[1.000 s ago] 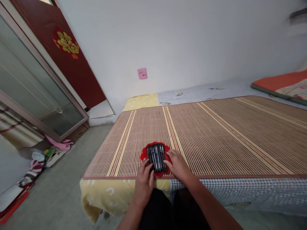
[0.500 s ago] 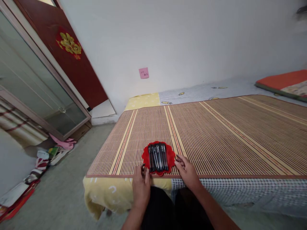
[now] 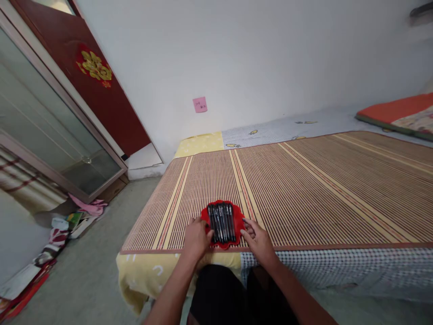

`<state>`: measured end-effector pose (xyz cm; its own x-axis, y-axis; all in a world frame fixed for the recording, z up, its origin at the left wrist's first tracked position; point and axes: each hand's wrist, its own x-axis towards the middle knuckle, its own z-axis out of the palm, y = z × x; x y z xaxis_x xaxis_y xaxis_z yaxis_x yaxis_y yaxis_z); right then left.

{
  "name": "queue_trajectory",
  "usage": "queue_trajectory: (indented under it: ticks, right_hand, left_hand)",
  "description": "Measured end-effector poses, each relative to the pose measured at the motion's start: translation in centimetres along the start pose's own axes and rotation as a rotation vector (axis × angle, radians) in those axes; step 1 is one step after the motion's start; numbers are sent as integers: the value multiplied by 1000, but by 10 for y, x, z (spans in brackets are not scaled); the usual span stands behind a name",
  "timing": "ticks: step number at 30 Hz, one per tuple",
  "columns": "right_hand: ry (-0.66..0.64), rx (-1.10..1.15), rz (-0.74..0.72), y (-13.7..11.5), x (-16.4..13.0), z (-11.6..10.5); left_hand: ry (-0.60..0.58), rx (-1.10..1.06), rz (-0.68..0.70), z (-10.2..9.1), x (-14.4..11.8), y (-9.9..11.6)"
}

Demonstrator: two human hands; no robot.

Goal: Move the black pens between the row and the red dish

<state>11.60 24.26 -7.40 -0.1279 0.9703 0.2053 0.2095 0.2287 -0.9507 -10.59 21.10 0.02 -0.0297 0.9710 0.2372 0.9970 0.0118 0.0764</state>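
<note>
A red scalloped tray (image 3: pixel 237 220) lies on the striped bamboo mat (image 3: pixel 304 189) near the bed's front edge. Several dark pens (image 3: pixel 221 221) lie side by side in it, pointing away from me. My left hand (image 3: pixel 196 237) rests against the tray's left rim, fingers curled over its edge. My right hand (image 3: pixel 257 239) touches the tray's right rim with its fingers spread. Neither hand has a pen in it.
The bed's front edge has a yellow sheet (image 3: pixel 155 275) and a dotted sheet (image 3: pixel 338 271). A folded orange quilt (image 3: pixel 395 113) lies at the far right. Clothes and papers (image 3: pixel 61 225) litter the floor at left, below a glass door (image 3: pixel 43 131). A pink note (image 3: pixel 200 104) sticks on the wall.
Both hands had drawn back to the mat's front edge half a second ago; now they are forward again, at the two sides of the red tray.
</note>
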Motion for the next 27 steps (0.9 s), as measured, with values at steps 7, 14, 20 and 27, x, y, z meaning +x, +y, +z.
queue_trajectory:
  ticks: [7,14,20,27]
  right_hand:
    - [38,6,2,0,-1,3]
    - [44,412,155,-14,-33,-12]
    - [-201,766,240,-33,-65,-27]
    - [-299,1029,356,-59,-57,-30]
  left_hand:
    - [217,-346,-131,17,-9,4]
    - [18,-1812,-243,4,-65,-3]
    - [-135,-2083,-89,-8,-90,0]
    - [-179,-2243,-93,-10,-90,5]
